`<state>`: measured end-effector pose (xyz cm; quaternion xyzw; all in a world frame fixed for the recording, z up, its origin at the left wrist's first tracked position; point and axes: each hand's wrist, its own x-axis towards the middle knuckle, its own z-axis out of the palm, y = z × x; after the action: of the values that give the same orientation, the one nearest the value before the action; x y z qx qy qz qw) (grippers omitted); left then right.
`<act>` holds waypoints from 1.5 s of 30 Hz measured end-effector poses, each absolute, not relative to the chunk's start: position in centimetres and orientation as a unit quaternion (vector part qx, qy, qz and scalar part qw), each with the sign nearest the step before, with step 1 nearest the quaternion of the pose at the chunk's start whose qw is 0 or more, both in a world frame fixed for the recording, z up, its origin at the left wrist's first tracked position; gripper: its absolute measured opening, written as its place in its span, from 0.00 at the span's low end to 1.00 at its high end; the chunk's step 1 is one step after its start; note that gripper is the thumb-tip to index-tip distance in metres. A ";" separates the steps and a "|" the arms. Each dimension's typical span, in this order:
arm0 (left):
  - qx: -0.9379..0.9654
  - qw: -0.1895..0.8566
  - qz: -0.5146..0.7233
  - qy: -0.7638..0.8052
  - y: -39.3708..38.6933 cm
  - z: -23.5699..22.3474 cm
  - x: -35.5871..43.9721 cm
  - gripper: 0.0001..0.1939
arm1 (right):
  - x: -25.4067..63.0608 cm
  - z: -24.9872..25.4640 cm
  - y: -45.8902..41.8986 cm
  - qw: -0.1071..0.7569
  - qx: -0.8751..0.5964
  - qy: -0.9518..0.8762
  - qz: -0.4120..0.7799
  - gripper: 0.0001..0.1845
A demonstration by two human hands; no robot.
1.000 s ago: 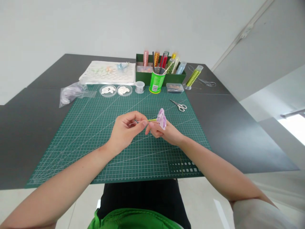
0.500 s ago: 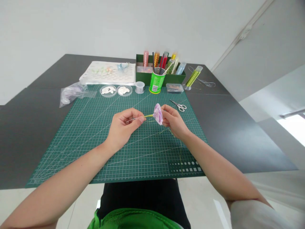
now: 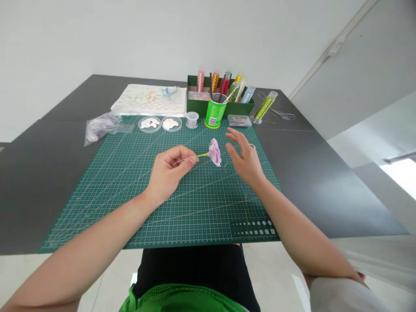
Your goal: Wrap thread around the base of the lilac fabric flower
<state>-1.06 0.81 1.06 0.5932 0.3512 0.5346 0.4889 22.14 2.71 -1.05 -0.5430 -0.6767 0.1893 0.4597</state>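
Between thumb and fingers, my left hand (image 3: 173, 171) pinches the stem of a pale purple artificial flower (image 3: 214, 152). The stem shows green near the bloom, and thin wire ends poke out behind my fingers. The flower lies sideways in the air, its bloom facing right. My right hand (image 3: 244, 158) is apart from the bloom, fingers spread and holding nothing. It covers most of the scissors (image 3: 252, 147), leaving part of a white handle loop in sight. A thin green thread (image 3: 246, 203) trails over the cutting mat (image 3: 136, 216) below my right hand.
Along the mat's far edge stand two dishes of white pieces (image 3: 149, 124), a wire spool (image 3: 192, 120), a green can of tools (image 3: 215, 112) and a flat clear box (image 3: 239, 121). Behind is a dark green box (image 3: 198, 106) of thread tubes. A plastic bag (image 3: 100, 128) lies left.
My right hand has let go of the bloom, opened and moved right and slightly up, over the scissors. My left hand keeps its pinch on the stem almost unmoved.
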 end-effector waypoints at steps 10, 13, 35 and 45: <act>0.611 0.479 0.518 0.360 -0.3 0.7 -0.1 0.12 | 16.6 -1.3 -1.7 0.494 -0.307 -0.581 0.569 0.29; 0.561 0.536 0.532 0.340 -0.3 0.2 0.2 0.11 | 15.5 -1.2 -2.0 0.536 -0.296 -0.484 0.625 0.26; 0.612 0.451 0.513 0.398 -1.0 -0.6 0.7 0.08 | 15.2 0.8 -3.1 0.552 -0.356 -0.340 0.673 0.14; 0.566 0.579 0.474 0.347 -0.3 -0.4 0.5 0.09 | 16.2 0.3 -1.9 0.537 -0.367 -0.347 0.676 0.14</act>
<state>0.54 -0.25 -0.39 0.5659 0.3465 0.4740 0.5788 16.19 -1.87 0.28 -0.3667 -0.3470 0.6761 0.5367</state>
